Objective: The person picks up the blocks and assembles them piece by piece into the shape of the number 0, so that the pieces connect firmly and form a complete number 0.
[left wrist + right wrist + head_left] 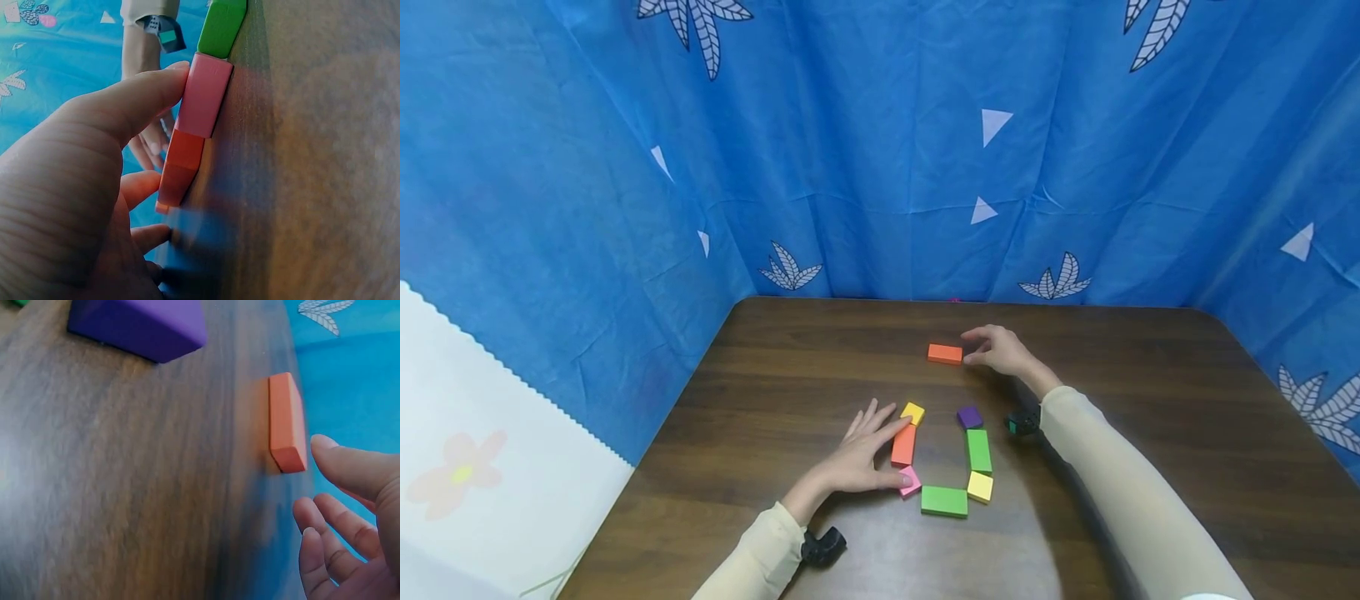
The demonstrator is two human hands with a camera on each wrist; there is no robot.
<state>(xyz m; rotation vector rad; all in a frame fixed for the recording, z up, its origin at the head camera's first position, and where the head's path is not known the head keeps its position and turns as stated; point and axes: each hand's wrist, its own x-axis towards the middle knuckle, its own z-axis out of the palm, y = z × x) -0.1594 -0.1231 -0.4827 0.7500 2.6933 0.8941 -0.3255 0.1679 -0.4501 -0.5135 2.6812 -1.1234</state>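
My left hand (859, 457) lies along the left side of a ring of blocks, fingers spread. Its thumb touches the pink block (910, 482), and its index finger reaches over the orange block (903, 446) to the small yellow block (913, 412). In the left wrist view the thumb tip rests on the pink block (203, 94). Farther back, my right hand (1000, 350) hovers beside a lone orange block (945, 354). The right wrist view shows a small gap between its thumb and that orange block (287, 422); the fingers bend loosely and hold nothing.
A green block (944, 502) forms the near side of the ring. On its right stand a pale yellow block (980, 487), another green block (979, 451) and a purple block (970, 417). The wooden table (820, 350) ends at a blue curtain (880, 167).
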